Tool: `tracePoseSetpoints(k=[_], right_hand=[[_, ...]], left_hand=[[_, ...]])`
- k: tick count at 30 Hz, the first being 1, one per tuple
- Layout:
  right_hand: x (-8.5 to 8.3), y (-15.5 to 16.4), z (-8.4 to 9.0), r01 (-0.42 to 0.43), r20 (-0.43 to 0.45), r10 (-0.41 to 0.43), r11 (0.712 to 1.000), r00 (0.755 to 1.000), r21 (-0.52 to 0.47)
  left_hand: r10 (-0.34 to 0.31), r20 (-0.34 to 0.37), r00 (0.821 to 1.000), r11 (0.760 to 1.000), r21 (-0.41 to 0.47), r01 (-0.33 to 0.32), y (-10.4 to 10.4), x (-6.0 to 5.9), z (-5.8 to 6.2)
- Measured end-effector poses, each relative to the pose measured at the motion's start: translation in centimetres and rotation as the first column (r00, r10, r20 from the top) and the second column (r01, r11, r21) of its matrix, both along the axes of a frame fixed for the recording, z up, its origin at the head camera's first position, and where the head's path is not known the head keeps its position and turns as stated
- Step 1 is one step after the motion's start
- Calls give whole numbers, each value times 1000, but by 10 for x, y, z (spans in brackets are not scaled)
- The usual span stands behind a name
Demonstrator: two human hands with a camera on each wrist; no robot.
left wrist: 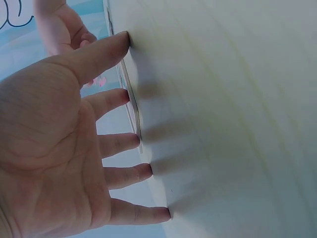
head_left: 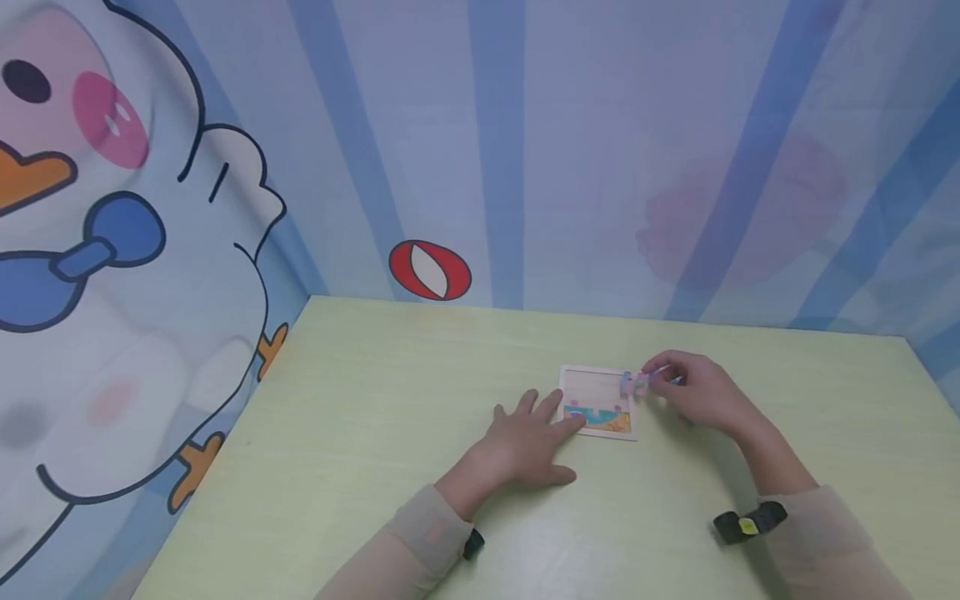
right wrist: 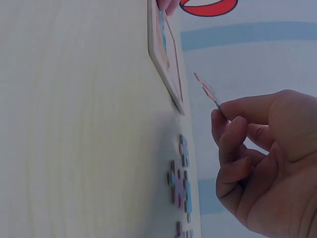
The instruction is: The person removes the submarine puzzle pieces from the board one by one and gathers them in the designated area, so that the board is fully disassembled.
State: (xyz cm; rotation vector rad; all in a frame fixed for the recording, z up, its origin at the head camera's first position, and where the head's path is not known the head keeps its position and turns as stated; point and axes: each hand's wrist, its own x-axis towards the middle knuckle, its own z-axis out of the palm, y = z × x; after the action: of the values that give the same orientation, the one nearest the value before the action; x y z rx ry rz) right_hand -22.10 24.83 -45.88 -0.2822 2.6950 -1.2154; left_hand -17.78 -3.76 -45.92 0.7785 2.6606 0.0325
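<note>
A shallow puzzle tray (head_left: 592,386) with a pale rim lies flat on the table, joined colourful pieces (head_left: 611,419) filling its near part. My left hand (head_left: 525,446) rests on the table at the tray's left, fingers spread, its index finger reaching over the near left corner. In the left wrist view the straight fingers (left wrist: 119,142) meet the tray's edge and the tabletop. Between thumb and forefinger, my right hand (head_left: 701,392) pinches a jigsaw piece (right wrist: 205,88). That piece is held raised, overlapping the tray's right edge in the head view.
Several loose jigsaw pieces (right wrist: 178,186) lie on the table beneath the right hand, mostly hidden by it in the head view. A printed cloth (head_left: 585,167) with stripes and a cartoon bird stands behind and left of the pale yellow table (head_left: 360,392).
</note>
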Motion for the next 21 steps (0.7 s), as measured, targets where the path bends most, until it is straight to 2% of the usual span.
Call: tracePoseSetpoints(k=[5,14,21], right_hand=[[3,11,-2,7,5,-7,1000,1000,-3],[9,21,-7,20,26,-22,997,999,71],[15,22,-6,21,47,-25,996,999,92]], left_hand=[[3,0,1000,1000,2,-3,0,0,0],[12,8,1000,1000,23,-12,-1,2,1],[7,4,1000,1000,22,-7,-1,2,1]])
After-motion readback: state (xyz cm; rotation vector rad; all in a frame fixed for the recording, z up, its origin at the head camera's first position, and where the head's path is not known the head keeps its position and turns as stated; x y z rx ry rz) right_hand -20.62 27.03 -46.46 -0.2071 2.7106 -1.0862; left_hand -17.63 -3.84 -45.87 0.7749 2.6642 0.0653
